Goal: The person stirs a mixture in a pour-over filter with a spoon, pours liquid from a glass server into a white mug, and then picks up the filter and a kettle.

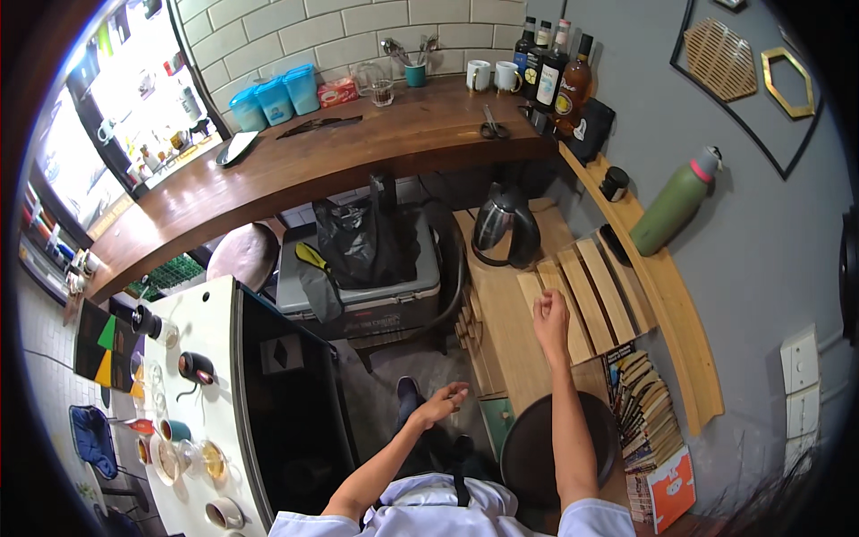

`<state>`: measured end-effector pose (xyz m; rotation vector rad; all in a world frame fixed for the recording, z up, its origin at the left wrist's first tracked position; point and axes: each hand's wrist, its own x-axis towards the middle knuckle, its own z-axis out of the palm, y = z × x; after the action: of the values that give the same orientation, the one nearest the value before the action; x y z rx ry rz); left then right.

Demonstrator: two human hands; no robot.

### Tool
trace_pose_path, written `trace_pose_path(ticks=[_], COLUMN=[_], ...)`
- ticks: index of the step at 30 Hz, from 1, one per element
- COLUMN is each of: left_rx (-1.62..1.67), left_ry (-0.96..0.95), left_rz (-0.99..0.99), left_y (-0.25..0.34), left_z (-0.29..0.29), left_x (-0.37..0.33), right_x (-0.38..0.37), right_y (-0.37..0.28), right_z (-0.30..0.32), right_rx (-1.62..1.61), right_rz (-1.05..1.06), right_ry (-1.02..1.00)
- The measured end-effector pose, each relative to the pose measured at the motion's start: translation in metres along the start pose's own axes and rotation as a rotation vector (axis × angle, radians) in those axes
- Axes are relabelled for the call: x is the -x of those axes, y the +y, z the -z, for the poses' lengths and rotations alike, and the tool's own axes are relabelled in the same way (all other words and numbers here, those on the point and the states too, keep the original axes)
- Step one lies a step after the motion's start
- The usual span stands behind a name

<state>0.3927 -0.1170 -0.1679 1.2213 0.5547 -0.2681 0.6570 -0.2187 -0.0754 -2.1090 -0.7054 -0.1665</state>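
Observation:
My right hand (550,315) is stretched forward over the light wooden slats (598,277) of a low bench, with its fingers curled in. Whether something small sits inside them I cannot make out. Just beyond it, an electric kettle (495,227) with a black handle stands on the wooden bench top (506,309). My left hand (438,404) hangs lower, above the floor beside the bench, fingers loosely stretched and holding nothing. Beneath my right forearm lies a round dark tray or seat (528,447), partly covered by the arm.
A grey cooler box (358,309) carries a black plastic bag (353,242). Scissors (493,123), mugs (479,76) and bottles (573,88) stand on the curved counter (394,125). A green flask (671,210) is on the right ledge; books (649,403) sit below. Cups crowd the white table (201,327).

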Motion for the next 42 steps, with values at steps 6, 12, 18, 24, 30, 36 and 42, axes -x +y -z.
trace_pose_path(ticks=[6, 12, 18, 24, 30, 36, 42], left_rx=[0.008, -0.054, -0.031, -0.026, -0.008, 0.028, 0.1], left_ry=[-0.067, -0.126, -0.19, -0.273, -0.306, -0.271, -0.244], left_rz=[-0.076, -0.148, -0.168, -0.134, -0.137, -0.146, -0.151], left_y=[0.077, 0.157, 0.203, 0.213, 0.221, 0.244, 0.255], left_z=[0.063, 0.111, 0.134, 0.134, 0.129, 0.122, 0.107], left_x=[-0.019, -0.038, -0.055, -0.086, -0.107, -0.12, -0.138], right_x=[-0.082, -0.133, -0.148, -0.167, -0.169, -0.169, -0.17], right_y=[-0.019, -0.004, 0.0, 0.006, 0.012, 0.009, 0.029], right_z=[-0.054, -0.073, -0.081, -0.076, -0.067, -0.062, -0.058], right_rx=[0.027, 0.026, 0.025, -0.108, -0.294, -0.428, -0.736], right_rz=[0.068, -0.206, -0.234, -0.396, -0.571, -0.637, -0.661], right_ry=[0.064, 0.061, 0.118, 0.045, -0.12, -0.189, -0.201])
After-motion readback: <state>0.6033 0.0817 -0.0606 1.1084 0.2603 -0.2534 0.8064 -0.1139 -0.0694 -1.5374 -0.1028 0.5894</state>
